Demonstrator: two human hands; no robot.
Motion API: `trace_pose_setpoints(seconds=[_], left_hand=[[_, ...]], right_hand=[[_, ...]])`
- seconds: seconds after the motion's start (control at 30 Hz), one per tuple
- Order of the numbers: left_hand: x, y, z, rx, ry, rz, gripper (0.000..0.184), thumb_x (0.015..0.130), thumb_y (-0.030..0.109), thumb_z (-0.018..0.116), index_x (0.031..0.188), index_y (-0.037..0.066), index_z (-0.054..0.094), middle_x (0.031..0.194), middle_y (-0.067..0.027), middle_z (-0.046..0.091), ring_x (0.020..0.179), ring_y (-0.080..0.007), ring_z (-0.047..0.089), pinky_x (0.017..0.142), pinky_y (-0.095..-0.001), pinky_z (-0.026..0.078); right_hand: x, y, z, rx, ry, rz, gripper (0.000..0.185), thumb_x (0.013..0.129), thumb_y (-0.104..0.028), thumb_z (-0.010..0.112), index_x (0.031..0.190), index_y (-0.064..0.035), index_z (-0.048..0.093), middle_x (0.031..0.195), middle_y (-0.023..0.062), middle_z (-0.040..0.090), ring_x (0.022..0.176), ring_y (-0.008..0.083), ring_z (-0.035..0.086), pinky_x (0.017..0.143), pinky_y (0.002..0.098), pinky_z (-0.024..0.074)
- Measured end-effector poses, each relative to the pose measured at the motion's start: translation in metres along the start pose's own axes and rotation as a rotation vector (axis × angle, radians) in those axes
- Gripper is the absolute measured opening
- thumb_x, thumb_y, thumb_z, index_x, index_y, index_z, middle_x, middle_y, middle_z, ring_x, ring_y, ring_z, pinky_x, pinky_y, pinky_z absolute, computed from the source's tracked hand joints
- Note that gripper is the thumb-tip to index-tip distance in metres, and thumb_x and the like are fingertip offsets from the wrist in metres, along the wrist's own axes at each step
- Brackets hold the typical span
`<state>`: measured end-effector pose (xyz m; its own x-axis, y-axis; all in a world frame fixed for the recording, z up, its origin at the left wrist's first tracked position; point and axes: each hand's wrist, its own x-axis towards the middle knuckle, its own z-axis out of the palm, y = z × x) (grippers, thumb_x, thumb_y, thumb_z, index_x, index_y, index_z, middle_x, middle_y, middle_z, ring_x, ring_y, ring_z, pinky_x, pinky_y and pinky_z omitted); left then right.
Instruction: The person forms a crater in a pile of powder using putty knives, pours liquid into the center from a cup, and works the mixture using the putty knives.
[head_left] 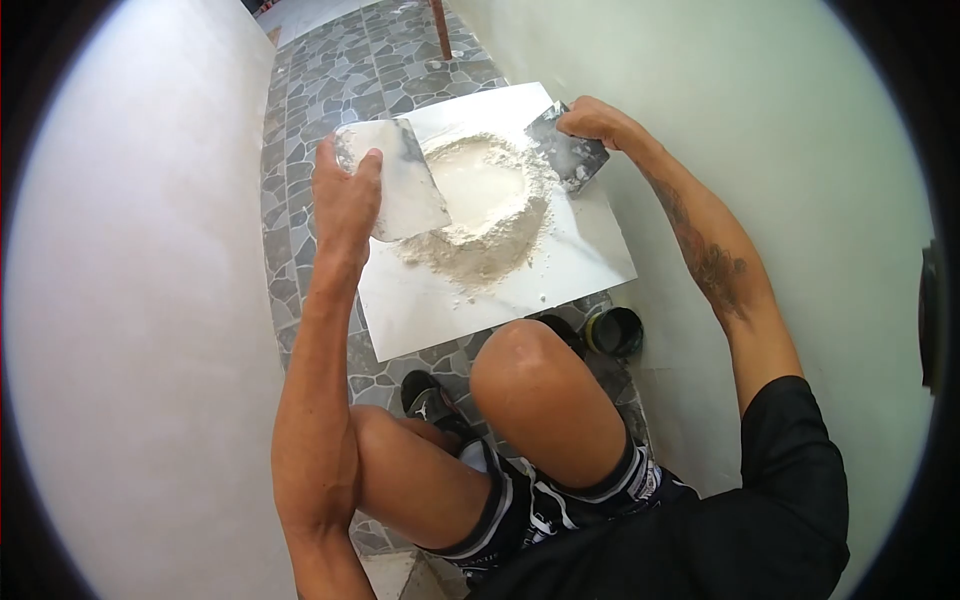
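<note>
My left hand [347, 195] grips the edge of a flat, pale, powder-smeared plate [395, 185], its thumb on top, over the left side of the white board. My right hand [598, 124] is closed on a dark flat scraper [568, 150] dusted with white, at the board's upper right. Between the two tools, a ring of pale powder [478, 258] surrounds a pool of milky liquid [485, 185] on the white board [430, 320]. The plate's lower right corner overlaps the ring's left side. The scraper is beside the ring's right edge.
Walls rise close on the left [140, 250] and right [800, 130]. A dark round container [614, 332] stands on the stone-patterned floor [335, 75] beside my knee. A brown leg-like post [441, 30] is beyond the board. My knees and shoe are near its front edge.
</note>
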<state>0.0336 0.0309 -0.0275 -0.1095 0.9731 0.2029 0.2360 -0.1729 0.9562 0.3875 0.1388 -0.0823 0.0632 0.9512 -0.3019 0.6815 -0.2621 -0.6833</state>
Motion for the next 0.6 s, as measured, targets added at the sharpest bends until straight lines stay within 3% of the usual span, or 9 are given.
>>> trace_pose_setpoints(seconds=[0.13, 0.3, 0.4, 0.43, 0.57, 0.6], left_hand=[[-0.002, 0.005, 0.003, 0.046, -0.021, 0.03, 0.06, 0.093, 0.011, 0.062, 0.144, -0.007, 0.034, 0.12, -0.0213, 0.061, 0.099, -0.0219, 0.066, 0.083, -0.0326, 0.056], [-0.005, 0.0, 0.018, 0.071, -0.064, 0.063, 0.058, 0.092, 0.011, 0.063, 0.142, -0.006, 0.038, 0.115, -0.0193, 0.064, 0.094, -0.0218, 0.067, 0.081, -0.0326, 0.056], [-0.009, 0.0, 0.034, 0.126, -0.05, 0.164, 0.051, 0.089, 0.01, 0.062, 0.136, -0.004, 0.044, 0.113, -0.0229, 0.066, 0.1, -0.0299, 0.067, 0.089, -0.0379, 0.052], [-0.009, 0.001, 0.04, 0.164, -0.059, 0.191, 0.051, 0.089, 0.011, 0.061, 0.136, -0.002, 0.044, 0.114, -0.0262, 0.066, 0.102, -0.0378, 0.067, 0.092, -0.0419, 0.051], [-0.016, 0.009, 0.063, 0.25, -0.13, 0.242, 0.052, 0.089, 0.014, 0.058, 0.138, 0.002, 0.042, 0.111, -0.0313, 0.066, 0.104, -0.0474, 0.064, 0.094, -0.0489, 0.049], [-0.017, 0.009, 0.069, 0.269, -0.143, 0.238, 0.052, 0.089, 0.014, 0.059, 0.137, 0.002, 0.043, 0.112, -0.0294, 0.066, 0.102, -0.044, 0.066, 0.092, -0.0466, 0.05]], right_hand=[[-0.035, -0.006, 0.005, 0.069, -0.056, -0.049, 0.017, 0.074, -0.01, 0.056, 0.079, 0.005, 0.063, 0.072, 0.0048, 0.056, 0.059, 0.0154, 0.05, 0.048, 0.0339, 0.0376], [-0.062, -0.011, 0.025, 0.174, -0.023, -0.103, 0.022, 0.078, -0.01, 0.054, 0.084, 0.008, 0.064, 0.074, 0.0075, 0.058, 0.06, 0.0179, 0.055, 0.052, 0.0342, 0.0457], [-0.079, -0.019, 0.029, 0.25, -0.039, -0.164, 0.025, 0.08, -0.01, 0.054, 0.09, 0.0102, 0.064, 0.079, 0.0101, 0.062, 0.065, 0.0197, 0.059, 0.057, 0.0356, 0.0513], [-0.084, -0.022, 0.028, 0.264, -0.047, -0.18, 0.027, 0.08, -0.01, 0.054, 0.092, 0.0109, 0.064, 0.081, 0.0111, 0.063, 0.067, 0.0203, 0.061, 0.059, 0.036, 0.0531], [-0.09, -0.031, 0.025, 0.224, -0.031, -0.192, 0.027, 0.082, -0.01, 0.053, 0.095, 0.0101, 0.065, 0.084, 0.0107, 0.063, 0.07, 0.0196, 0.062, 0.061, 0.0352, 0.054], [-0.087, -0.031, 0.026, 0.251, -0.029, -0.202, 0.026, 0.082, -0.01, 0.053, 0.095, 0.0097, 0.065, 0.084, 0.0102, 0.063, 0.069, 0.0191, 0.062, 0.061, 0.035, 0.0538]])
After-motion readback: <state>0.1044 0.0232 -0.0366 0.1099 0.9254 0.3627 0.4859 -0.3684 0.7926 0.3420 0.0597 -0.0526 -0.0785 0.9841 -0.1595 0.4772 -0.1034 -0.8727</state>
